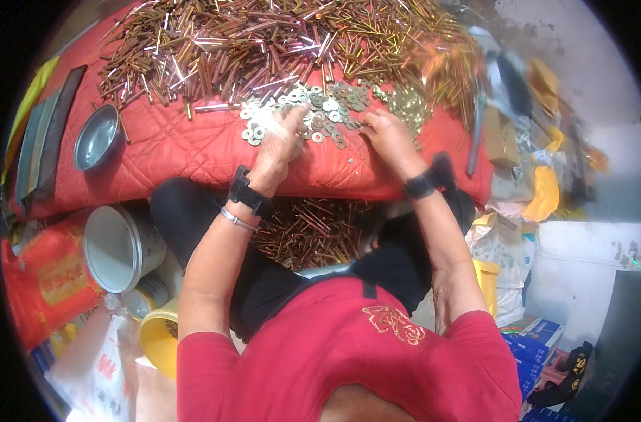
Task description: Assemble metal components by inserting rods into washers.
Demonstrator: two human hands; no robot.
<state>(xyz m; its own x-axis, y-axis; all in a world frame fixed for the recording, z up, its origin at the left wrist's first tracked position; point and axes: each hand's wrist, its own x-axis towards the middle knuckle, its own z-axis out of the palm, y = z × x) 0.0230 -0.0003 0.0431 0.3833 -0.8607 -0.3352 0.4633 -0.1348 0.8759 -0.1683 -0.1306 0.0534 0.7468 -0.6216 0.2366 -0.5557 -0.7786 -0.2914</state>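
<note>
A loose pile of flat metal washers (pixel 318 138) lies on the red quilted cloth (pixel 201 141) in front of me. My left hand (pixel 284 137) is over the pile's left part, its fingers drawn together; glare whitens them and hides what they may hold. At the pile's right edge is my right hand (pixel 392 138), thumb and fingertips pinched close to the washers. Anything between those fingertips is too small to make out. Just beyond the right hand sits a heap of small brass-coloured pieces (pixel 410 105). Dark bands circle both wrists.
A big heap of copper-coloured metal rods (pixel 250 49) covers the far side of the cloth. A metal bowl (pixel 97 138) sits at the left. More rods (pixel 310 235) lie below, between my legs. A white bucket (pixel 113 250) and a yellow bucket (pixel 159 341) stand lower left.
</note>
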